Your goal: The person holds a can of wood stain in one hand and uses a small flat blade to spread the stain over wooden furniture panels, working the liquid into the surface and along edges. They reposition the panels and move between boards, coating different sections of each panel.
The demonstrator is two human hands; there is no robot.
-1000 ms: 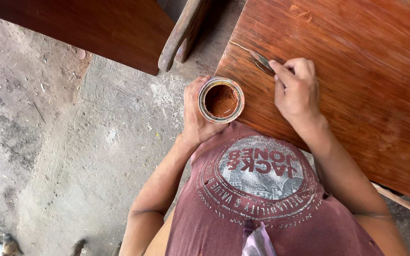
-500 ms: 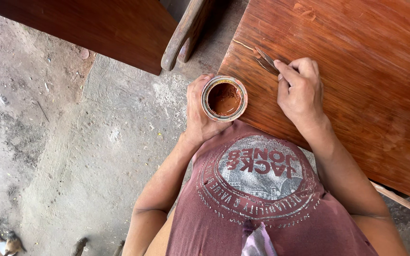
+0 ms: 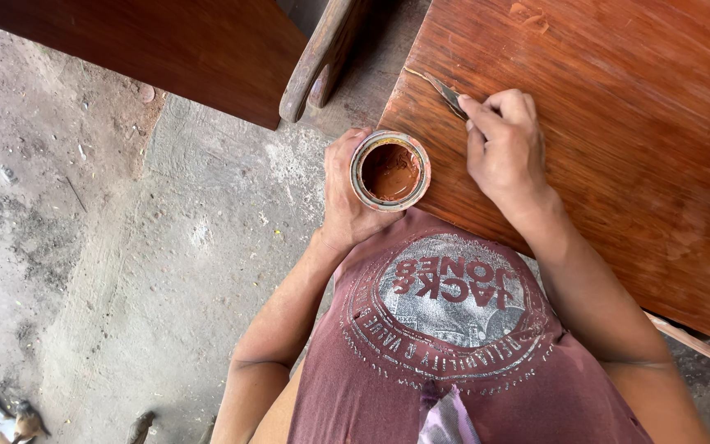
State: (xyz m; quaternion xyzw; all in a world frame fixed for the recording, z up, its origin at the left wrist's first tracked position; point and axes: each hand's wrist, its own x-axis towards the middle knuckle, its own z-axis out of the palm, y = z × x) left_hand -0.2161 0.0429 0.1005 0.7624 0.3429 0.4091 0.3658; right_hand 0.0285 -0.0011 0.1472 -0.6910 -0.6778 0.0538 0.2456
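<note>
Here, round tin, smooth reddish wood.

This looks like a rough woodworking or furniture-finishing workshop. The floor is bare, dusty concrete, cracked and strewn with grit and small chips. Large reddish-brown wooden panels fill the scene: one broad board with visible grain and a few scratched patches, another dark panel at the top left. A curved wooden furniture part lies between them. A small open tin holds brown paste or stain.
</note>
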